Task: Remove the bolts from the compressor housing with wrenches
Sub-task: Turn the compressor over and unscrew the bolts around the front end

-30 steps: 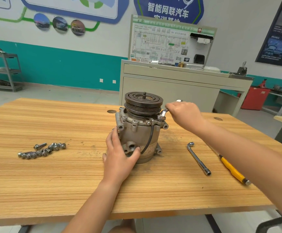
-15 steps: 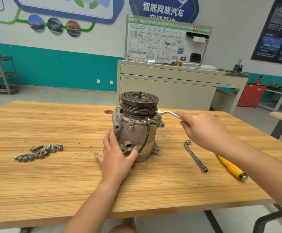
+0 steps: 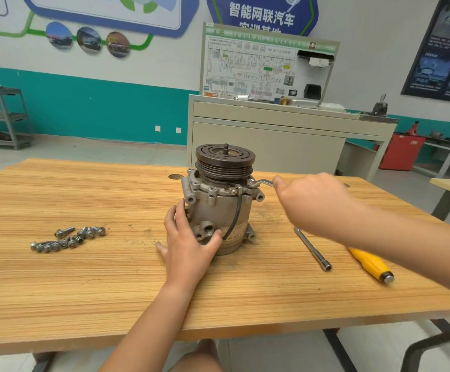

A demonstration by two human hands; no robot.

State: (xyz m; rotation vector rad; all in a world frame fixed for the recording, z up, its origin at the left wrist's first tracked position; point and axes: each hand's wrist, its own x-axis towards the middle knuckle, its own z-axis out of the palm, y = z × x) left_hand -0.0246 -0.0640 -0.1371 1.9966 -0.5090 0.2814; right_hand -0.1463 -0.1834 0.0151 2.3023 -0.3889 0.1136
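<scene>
On the wooden table point(image 3: 84, 277), the upright grey cast-metal compressor housing point(image 3: 215, 208), likely heavy and rigid, is gripped low by the left hand point(image 3: 189, 245) while the right hand point(image 3: 312, 202) clasps the steel wrench point(image 3: 264, 182) by its handle.

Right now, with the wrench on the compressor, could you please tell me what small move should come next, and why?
Probably swing the wrench through a short arc: its head sits at the top rim of the compressor, the right hand grips its handle, and the left hand braces the body.
</scene>
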